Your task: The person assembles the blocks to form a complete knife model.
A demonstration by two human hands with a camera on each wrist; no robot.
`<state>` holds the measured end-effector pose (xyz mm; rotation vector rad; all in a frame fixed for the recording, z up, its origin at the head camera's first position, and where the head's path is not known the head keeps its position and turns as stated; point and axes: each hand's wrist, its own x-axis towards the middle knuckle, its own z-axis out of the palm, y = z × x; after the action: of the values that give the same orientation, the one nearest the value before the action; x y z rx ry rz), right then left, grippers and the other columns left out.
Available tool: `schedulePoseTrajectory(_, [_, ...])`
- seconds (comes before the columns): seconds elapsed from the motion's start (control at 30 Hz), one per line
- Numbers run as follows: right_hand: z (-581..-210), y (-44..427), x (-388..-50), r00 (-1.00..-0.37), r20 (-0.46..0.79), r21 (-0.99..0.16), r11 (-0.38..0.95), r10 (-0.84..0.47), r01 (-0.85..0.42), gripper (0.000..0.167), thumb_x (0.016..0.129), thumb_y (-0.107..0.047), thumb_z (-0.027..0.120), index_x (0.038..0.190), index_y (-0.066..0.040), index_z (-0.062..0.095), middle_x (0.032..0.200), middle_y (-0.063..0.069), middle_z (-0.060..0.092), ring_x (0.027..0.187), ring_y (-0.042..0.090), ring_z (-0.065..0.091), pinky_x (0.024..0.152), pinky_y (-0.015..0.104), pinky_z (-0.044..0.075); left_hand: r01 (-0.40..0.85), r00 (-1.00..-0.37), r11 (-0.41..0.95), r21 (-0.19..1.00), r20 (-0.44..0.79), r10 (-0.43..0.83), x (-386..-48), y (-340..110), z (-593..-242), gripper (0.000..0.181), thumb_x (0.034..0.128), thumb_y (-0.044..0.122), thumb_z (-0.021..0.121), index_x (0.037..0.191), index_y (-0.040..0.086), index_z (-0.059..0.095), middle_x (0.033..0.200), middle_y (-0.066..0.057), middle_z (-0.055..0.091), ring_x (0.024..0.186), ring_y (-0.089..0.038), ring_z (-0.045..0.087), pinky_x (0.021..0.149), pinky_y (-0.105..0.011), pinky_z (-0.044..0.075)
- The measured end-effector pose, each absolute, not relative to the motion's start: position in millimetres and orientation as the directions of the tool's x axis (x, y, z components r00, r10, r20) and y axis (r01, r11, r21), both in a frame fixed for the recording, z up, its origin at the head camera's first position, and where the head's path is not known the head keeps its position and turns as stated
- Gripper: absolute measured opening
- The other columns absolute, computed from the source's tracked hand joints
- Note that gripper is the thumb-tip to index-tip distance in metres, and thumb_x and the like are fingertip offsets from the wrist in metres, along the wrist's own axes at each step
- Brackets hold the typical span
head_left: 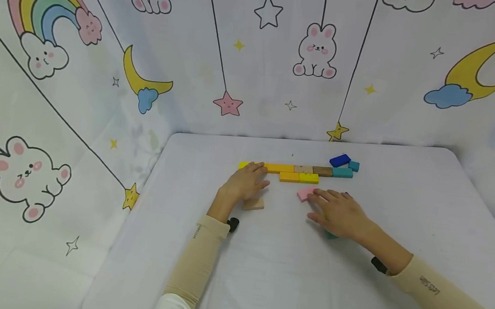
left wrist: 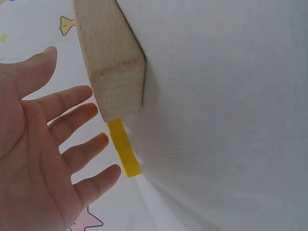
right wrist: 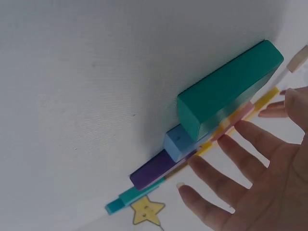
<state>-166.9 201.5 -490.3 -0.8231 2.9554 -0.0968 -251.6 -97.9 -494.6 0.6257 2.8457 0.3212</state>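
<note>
My left hand (head_left: 244,181) lies at the left end of a row of wooden blocks, fingers spread over a yellow block (head_left: 243,165) and an orange block (head_left: 280,169). Just below it is a plain wood block (head_left: 254,205), large in the left wrist view. My right hand (head_left: 342,215) reaches over loose blocks, its fingers extended, with fingertips at a pink block (head_left: 304,194). Partly under this hand is a green block (right wrist: 231,86). Beyond that, the right wrist view shows a light blue block (right wrist: 178,142) and a purple block (right wrist: 151,169). Neither hand grips anything.
The back row continues with a tan block (head_left: 303,169), a brown block (head_left: 322,171) and a teal block (head_left: 342,173). In front lie a shorter orange block (head_left: 289,177) and a yellow one. A dark blue block (head_left: 340,160) sits behind, on the white table (head_left: 269,281).
</note>
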Motion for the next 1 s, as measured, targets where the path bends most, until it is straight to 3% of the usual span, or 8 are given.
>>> schedulePoseTrajectory(0.87, [-490.8,222.7,-163.9,-0.89,-0.046,-0.098,0.888,-0.454,-0.448,0.062,0.105,-0.046,0.06,0.155,-0.009,0.051,0.156,0.02,0.05,0.139,0.048,0.049,0.113,0.07,0.038,0.394,-0.887,0.896,0.205,-0.17,0.429,-253.0,-100.1,-497.0,0.06,0.1115,0.049,0.042,0.163,0.017,0.038,0.172,-0.006,0.027,0.158,-0.032,0.023,0.127,-0.053,0.026])
schedulePoseTrajectory(1.0, [-490.6,225.7,-163.1,-0.895,-0.035,-0.104,0.893,-0.444,-0.439,0.063,0.104,-0.045,0.061,0.154,-0.008,0.052,0.155,0.021,0.051,0.138,0.048,0.05,0.111,0.071,0.039,0.38,-0.89,0.901,0.209,-0.183,0.418,-252.7,-99.7,-497.4,0.062,0.1105,0.052,0.043,0.163,0.019,0.038,0.172,-0.004,0.026,0.159,-0.03,0.021,0.127,-0.056,0.022])
